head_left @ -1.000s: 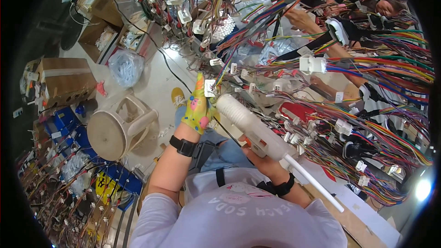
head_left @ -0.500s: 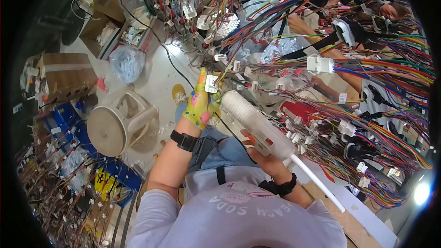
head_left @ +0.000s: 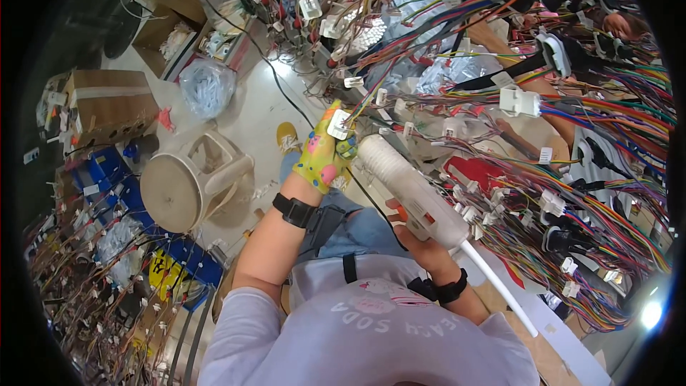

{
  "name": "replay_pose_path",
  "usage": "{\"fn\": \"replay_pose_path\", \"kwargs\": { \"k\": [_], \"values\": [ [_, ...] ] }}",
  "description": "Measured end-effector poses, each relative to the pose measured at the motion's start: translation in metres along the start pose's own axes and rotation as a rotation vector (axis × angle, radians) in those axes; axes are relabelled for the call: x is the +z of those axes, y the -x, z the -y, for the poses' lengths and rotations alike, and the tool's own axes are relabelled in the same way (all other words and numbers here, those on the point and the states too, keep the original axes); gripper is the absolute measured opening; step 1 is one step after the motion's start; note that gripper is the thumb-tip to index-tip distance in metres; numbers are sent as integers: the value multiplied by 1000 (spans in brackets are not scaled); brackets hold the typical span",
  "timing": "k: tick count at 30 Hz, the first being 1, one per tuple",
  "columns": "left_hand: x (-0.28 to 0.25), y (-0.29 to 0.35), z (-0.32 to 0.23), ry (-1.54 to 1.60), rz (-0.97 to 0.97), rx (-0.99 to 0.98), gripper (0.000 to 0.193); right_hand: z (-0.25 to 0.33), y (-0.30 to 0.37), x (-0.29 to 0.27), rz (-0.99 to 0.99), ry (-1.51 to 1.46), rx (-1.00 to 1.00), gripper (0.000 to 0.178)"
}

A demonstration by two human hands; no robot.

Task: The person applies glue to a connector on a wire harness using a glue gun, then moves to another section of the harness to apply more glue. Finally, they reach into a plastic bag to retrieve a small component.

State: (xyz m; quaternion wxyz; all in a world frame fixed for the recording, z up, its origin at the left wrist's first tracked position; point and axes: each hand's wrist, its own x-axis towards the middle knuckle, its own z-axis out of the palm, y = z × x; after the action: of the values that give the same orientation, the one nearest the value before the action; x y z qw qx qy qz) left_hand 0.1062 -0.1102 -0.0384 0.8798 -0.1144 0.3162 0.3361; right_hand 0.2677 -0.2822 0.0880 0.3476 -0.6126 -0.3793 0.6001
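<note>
My left hand (head_left: 319, 155) wears a yellow glove with coloured spots. Its closed fingers grip a white plug connector (head_left: 339, 124), from which several thin coloured wires run up to the right. My bare right hand (head_left: 423, 243) is wrapped round the handle of a whitish hot glue gun (head_left: 414, 189), whose body partly covers the fingers. The gun's ribbed, pale front end points up and left, close to the gloved fingers; whether it touches them I cannot tell. A white glue stick (head_left: 500, 289) sticks out of its rear. A black cable (head_left: 275, 78) passes behind my left hand.
Dense wire harnesses with white connectors (head_left: 519, 102) fill the right side and top. At left stand a beige plastic stool (head_left: 171, 193), a cardboard box (head_left: 111, 104) and blue bins (head_left: 103, 171). A clear bag (head_left: 207, 89) lies on the floor. Another person's arm (head_left: 493, 43) reaches in behind the wires.
The whole view has shifted slightly to the right. My hands, the connector and the glue gun keep nearly the same places relative to each other.
</note>
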Motion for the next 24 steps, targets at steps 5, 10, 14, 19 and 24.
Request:
{"fn": "replay_pose_path", "kwargs": {
  "k": [5, 10, 14, 19, 24],
  "values": [
    [-16, -9, -5, -18, 27, -89, 26, 2, -2, 3, 7, 1, -4, 48],
    [-22, -9, -10, 71, 40, -201, 13, 2, -4, 2, 46, 110, -33, 46],
    [-22, 3, 7, -755, 191, 562, 18, 1, -5, 3, 48, 142, -53, 46],
    [-30, -5, 0, -805, 115, 347, 30, 0, -7, 4, 36, 159, -100, 46],
    [-45, -11, -9, -140, 401, -6, 32, 0, -6, 6, 2, 227, -102, 43]
  ]
}}
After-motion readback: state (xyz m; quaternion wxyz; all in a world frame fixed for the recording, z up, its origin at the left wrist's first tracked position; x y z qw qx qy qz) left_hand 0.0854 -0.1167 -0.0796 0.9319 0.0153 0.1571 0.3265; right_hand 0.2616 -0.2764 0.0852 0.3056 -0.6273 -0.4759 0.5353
